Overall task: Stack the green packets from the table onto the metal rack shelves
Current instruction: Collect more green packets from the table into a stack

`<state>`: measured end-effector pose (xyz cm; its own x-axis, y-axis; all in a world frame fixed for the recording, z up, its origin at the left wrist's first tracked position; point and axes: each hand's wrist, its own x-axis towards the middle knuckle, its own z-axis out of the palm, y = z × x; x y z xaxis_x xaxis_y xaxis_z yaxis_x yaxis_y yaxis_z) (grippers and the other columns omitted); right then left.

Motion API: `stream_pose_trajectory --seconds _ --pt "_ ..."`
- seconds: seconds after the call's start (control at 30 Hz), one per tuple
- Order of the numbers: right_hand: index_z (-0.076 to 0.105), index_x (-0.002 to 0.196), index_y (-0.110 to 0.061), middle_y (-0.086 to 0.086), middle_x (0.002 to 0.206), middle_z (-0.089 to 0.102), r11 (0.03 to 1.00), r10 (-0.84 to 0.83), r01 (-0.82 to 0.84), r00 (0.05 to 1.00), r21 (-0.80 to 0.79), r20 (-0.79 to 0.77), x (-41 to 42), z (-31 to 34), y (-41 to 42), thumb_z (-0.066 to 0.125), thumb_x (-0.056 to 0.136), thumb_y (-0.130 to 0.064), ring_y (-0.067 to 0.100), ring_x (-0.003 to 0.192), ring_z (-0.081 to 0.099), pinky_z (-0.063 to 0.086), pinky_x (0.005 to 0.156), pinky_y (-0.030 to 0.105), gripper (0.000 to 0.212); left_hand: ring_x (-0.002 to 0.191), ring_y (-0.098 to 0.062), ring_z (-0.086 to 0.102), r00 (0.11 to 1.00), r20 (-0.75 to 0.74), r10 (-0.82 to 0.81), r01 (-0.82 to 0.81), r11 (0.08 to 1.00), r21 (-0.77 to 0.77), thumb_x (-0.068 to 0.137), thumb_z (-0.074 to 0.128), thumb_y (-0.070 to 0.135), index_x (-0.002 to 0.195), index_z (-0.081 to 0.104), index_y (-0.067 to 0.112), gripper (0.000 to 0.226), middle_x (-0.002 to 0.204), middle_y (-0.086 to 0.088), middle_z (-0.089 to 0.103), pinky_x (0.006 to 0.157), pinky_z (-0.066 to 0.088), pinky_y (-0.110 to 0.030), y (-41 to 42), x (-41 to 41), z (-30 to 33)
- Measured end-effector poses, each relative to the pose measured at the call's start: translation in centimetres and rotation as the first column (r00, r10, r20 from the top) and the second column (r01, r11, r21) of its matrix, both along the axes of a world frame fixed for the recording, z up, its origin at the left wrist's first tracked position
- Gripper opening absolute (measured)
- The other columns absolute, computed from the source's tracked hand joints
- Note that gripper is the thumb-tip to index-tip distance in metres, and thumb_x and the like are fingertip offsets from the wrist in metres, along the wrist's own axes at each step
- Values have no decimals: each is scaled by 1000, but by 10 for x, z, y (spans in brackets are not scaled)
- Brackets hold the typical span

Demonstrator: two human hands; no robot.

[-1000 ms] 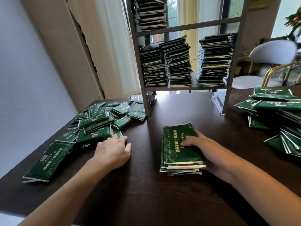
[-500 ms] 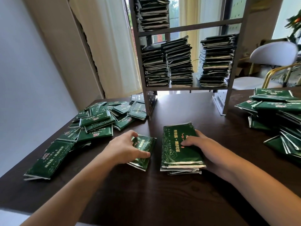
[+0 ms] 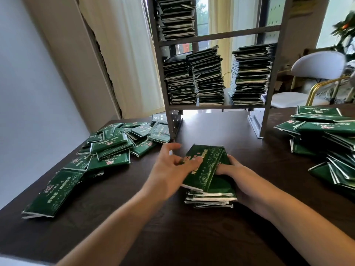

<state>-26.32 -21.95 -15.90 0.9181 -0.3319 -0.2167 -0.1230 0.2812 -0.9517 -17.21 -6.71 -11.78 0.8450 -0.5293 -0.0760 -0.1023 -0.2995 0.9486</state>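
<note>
1. Nearest: two bare forearms reach in from the bottom edge over the dark brown wooden table.
2. A small stack of flat green foil packets with silver edges lies on the table between the two hands, at centre.
3. Left hand: it holds one green packet with gold lettering tilted across the top of the stack. The fingers lie over the packet's left part; the index finger is raised and points away, clear of the packet. Whether the thumb sits under the packet cannot be told. The hand is slightly motion-blurred.
4. Right hand: it grips the right side of the stack, fingers curled onto the top at the right edge of the tilted packet.
5. Left of the hands: a loose spread of green packets lies on the table, overlapping at mixed angles, running from the near left edge back to the rack's left foot.
6. Right of the hands: a loose heap of green packets lies at the table's right edge, well apart from the central stack.
7. Farther back: a grey metal rack with perforated side panels stands on the table.
8. Lower shelf: three tall columns of packets, two touching at left, one apart at right. Upper shelf: one column at left.
9. Farthest: a white chair with gold-coloured legs behind the table at right; pale curtains behind the rack.
</note>
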Motion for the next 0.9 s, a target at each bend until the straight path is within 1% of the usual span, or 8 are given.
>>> stream_pose_trajectory --seconds 0.17,0.37,0.5,0.57,0.63,0.7,0.8,0.9 --pt "53 129 -30 11 101 77 999 -30 29 999 22 28 1 1 2 62 94 -18 30 91 75 58 89 51 38 99 -11 72 993 -117 -20 12 998 -64 93 67 43 143 41 31 58 112 4 73 100 53 -41 -11 -10 -26" --pt "62 123 -32 7 109 76 998 4 -7 998 56 61 -3 5 2 44 99 -55 32 97 74 59 77 58 37 94 -10 74 993 -118 -21 4 990 -141 103 52 33 129 53 34 26 103 6 76 91 57 -37 -16 -14 -29" --pt "55 124 -42 5 105 76 1000 2 0 997 -29 74 -9 4 8 55 98 -45 32 91 75 60 77 59 26 94 -19 75 958 -281 -46 -20 974 -227 108 40 22 127 59 31 28 105 -3 77 77 59 -35 -17 -18 -22" --pt "54 127 -40 8 99 77 994 4 2 999 -106 49 -4 8 13 54 101 -35 30 84 76 62 67 43 27 96 -22 74 929 -361 -82 -25 959 -282 108 40 17 127 62 25 30 104 -6 77 77 58 -35 -13 -16 -20" --pt "50 141 -20 17 101 76 981 72 -61 996 -182 59 -7 3 14 52 103 -16 27 73 72 55 60 28 38 97 -21 74 922 -367 -124 15 958 -286 107 41 14 125 63 23 30 104 -6 77 81 58 -34 -5 -13 -16" --pt "52 137 -16 24 120 69 972 131 -128 991 -195 6 4 9 26 54 101 -11 29 74 68 52 67 33 37 101 -21 73 929 -338 -153 59 961 -272 106 42 14 123 64 23 29 107 -6 77 87 58 -34 13 -8 -10" --pt "57 125 -26 18 104 75 992 108 -109 994 -66 -16 10 21 46 61 95 -21 38 83 73 60 58 43 31 110 -22 69 958 -222 -179 145 976 -163 107 43 26 127 62 22 28 117 -4 74 94 52 -34 36 2 4" --pt "56 126 -21 15 92 74 992 118 -119 993 -40 -21 22 18 69 61 94 -21 33 71 71 59 50 38 33 114 -12 60 980 162 -117 93 984 150 105 46 39 137 56 24 37 133 3 62 96 46 -29 76 31 17"
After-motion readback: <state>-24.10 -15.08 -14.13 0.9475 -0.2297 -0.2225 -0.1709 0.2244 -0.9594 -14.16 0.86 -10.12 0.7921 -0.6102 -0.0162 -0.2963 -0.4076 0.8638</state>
